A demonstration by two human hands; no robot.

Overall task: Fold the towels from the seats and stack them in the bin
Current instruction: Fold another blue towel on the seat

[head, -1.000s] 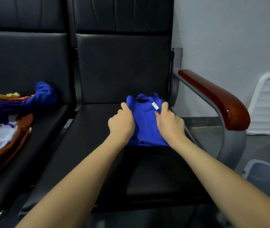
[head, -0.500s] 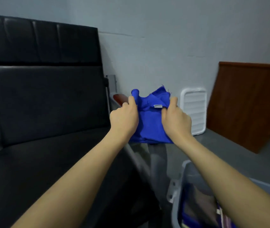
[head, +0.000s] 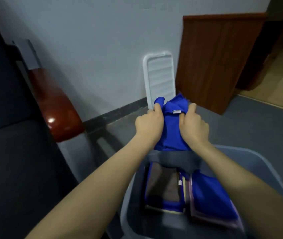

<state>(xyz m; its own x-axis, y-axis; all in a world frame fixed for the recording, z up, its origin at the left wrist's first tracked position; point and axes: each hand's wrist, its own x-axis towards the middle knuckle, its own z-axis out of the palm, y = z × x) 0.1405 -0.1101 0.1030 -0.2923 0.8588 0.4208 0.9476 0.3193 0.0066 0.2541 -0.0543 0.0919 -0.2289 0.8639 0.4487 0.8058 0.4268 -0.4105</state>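
Since half a second ago my view has swung right and down: the folded blue towel (head: 170, 130) that I was carrying past the wooden armrest (head: 58, 107) now hangs in the air above the far edge of the grey bin (head: 251, 157), and the black seat (head: 13, 161) has slid off to the left of the picture.

Both hands are on the towel. My left hand (head: 148, 123) grips its left edge with fingers curled round the cloth, and my right hand (head: 195, 125) pinches the right edge close to the small white label (head: 176, 111). The top of the bundle bunches up between them, loose corners poking upward, so the fold is not very crisp.

I judge the towel light and soft, with no stiffness of its own. It sags wherever it is not held, and the layers can slide apart if I let one side go first. Holding both side edges, as I am now, seems the right place; a grip low on the folded edges would keep the layers together better than one at the loose top corners.

Inside the bin I see folded towels already stacked: a pile with a dark brown one (head: 164, 183) on top at the left, and another blue one (head: 211, 192) beside it at the right. Lowering flat should keep the fold from opening.
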